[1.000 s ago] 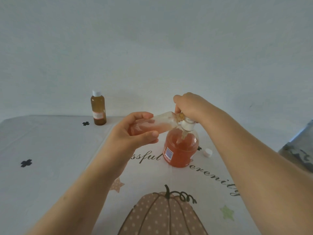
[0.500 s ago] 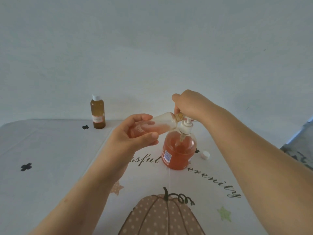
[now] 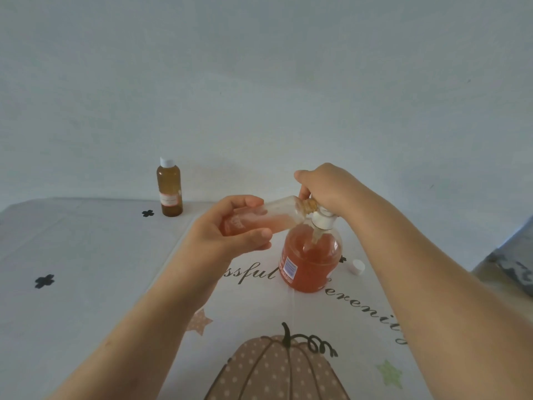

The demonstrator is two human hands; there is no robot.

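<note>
Vial (image 3: pixel 271 217) almost level, gripped by left hand (image 3: pixel 227 235), thumb under and fingers over. Its mouth meets the pump bottle (image 3: pixel 310 261), whose head right hand (image 3: pixel 323 186) grips from above. Cap (image 3: pixel 357 267) lies right of both grips; brown bottle (image 3: pixel 169 192) far left.

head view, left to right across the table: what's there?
brown bottle → left hand → pump bottle → white cap. Left out for overlap: small bottle held in the left hand, right hand on top of the pump bottle.
</note>
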